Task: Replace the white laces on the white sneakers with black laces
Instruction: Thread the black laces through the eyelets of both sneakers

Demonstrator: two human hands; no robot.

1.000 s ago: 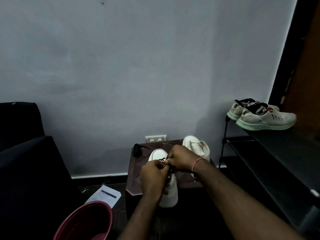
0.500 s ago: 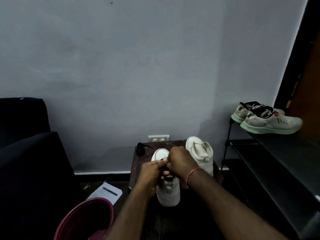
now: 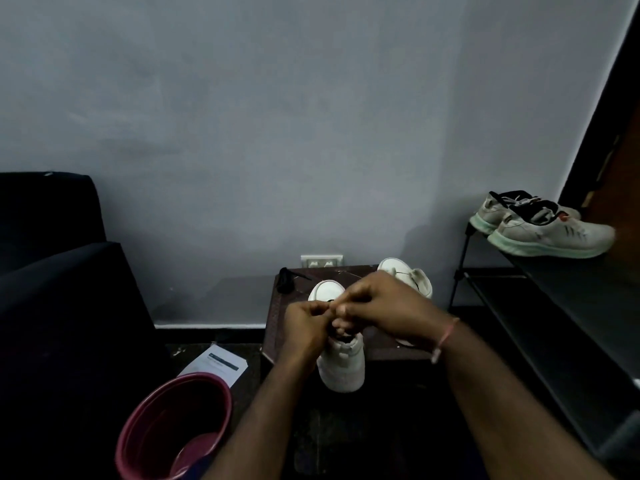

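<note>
Both hands sit slightly higher over the near sneaker than half a second ago, and the right hand (image 3: 384,306) has spread further right, so it now covers more of the far sneaker (image 3: 414,277). Left hand (image 3: 306,327) has its fingers curled, fingertips meeting those of the right hand just above the lace area of the near sneaker (image 3: 341,370). Both pinch the black lace (image 3: 329,301); only a short dark bit of it shows between the fingertips and the toe cap, the rest is hidden under the hands. Near sneaker is white and stands on the front part of the brown surface (image 3: 277,327), heel toward the camera, toe toward the wall. Far sneaker is also white and stands on the same surface, behind and to the right, partly hidden by the right hand. Thin pink thread band (image 3: 446,336) on the right wrist. Small dark bundle (image 3: 285,284) lies at the back left corner of the surface; too dim to tell what it is. White wall socket (image 3: 321,261) just behind the surface. Pink bucket (image 3: 173,427) on the floor at lower left, with a sheet of paper (image 3: 218,363) beside it. Dark sofa (image 3: 52,271) at far left. Black shoe rack (image 3: 554,306) on the right, with a pair of grey running shoes (image 3: 550,233) with pale green soles on its top shelf.
</note>
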